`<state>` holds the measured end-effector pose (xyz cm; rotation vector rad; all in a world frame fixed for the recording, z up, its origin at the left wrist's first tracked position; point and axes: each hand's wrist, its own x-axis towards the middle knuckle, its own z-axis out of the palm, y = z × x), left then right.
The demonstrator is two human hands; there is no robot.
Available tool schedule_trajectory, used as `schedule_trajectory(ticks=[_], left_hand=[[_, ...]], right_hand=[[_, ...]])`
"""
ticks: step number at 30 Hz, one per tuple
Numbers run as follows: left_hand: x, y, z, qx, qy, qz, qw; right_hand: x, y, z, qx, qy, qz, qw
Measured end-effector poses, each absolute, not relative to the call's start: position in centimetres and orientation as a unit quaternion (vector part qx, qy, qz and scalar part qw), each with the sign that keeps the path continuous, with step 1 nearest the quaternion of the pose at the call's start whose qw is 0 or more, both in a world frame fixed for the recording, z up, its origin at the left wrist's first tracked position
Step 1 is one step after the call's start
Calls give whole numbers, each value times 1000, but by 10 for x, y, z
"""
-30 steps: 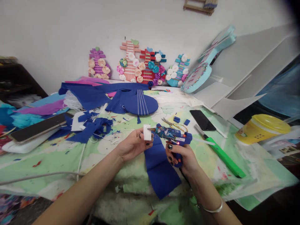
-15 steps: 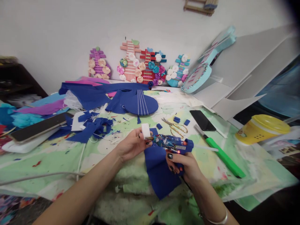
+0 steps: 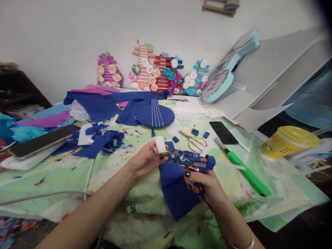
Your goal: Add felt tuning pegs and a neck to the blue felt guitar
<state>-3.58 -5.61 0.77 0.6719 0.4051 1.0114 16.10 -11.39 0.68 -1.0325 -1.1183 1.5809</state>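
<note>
Between the fingertips of my left hand [image 3: 148,158] is a small white block [image 3: 160,144]. My right hand [image 3: 204,183] is wrapped round the handle of a blue glue gun [image 3: 192,159], whose red light is lit and whose nozzle end is at the lower edge of the block. A clear glue stick [image 3: 230,165] sticks out of its back. Under the gun, a blue sheet [image 3: 177,193] hangs down over the table's front. Gold-handled scissors [image 3: 194,141] and small blue pieces [image 3: 195,132] lie just beyond.
A blue oval with white strings [image 3: 155,115] lies behind my hands. At right are a black phone [image 3: 223,132], a green knife [image 3: 249,173] and a yellow tub [image 3: 289,141]. Blue scraps [image 3: 103,140] and another phone [image 3: 44,140] lie left. Decorated guitar shapes [image 3: 163,74] stand by the wall.
The glue gun has shifted slightly to the right, and its nozzle tip is now less visible by the white block. Both hands keep their holds.
</note>
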Motion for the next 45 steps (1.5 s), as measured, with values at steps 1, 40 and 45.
schedule_trajectory(ticks=[1, 40, 45], left_hand=[[-36, -56, 8, 314, 190, 472, 801], [-34, -56, 6, 316, 199, 483, 792], [-35, -56, 6, 313, 195, 483, 795]], right_hand=[[161, -114, 7, -423, -452, 639, 455], [167, -133, 10, -524, -506, 505, 463], [166, -134, 14, -520, -528, 476, 473]])
